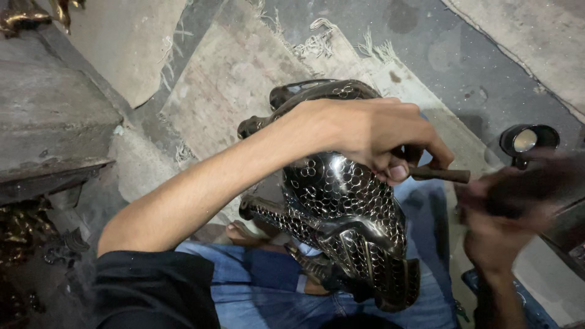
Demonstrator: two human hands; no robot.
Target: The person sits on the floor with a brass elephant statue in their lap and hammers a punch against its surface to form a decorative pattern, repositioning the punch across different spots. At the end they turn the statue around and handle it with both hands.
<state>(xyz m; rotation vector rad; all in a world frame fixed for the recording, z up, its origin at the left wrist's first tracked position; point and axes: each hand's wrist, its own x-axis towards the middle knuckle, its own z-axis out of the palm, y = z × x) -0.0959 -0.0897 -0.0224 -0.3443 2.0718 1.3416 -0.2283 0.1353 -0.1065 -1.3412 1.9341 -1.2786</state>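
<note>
At far left, brass-coloured figures [24,15] lie on a concrete step [55,116]. A frayed mat [231,79] covers the floor [475,67] in the middle. On the person's lap sits a dark metal animal figure [347,201], chased with small ring patterns. The left hand [365,137] rests on top of it, fingers pinching a short metal punch [442,175] that points right. Further right, the right hand [506,213] is blurred; its grip cannot be told. A small dark cup [529,140] stands beyond it.
</note>
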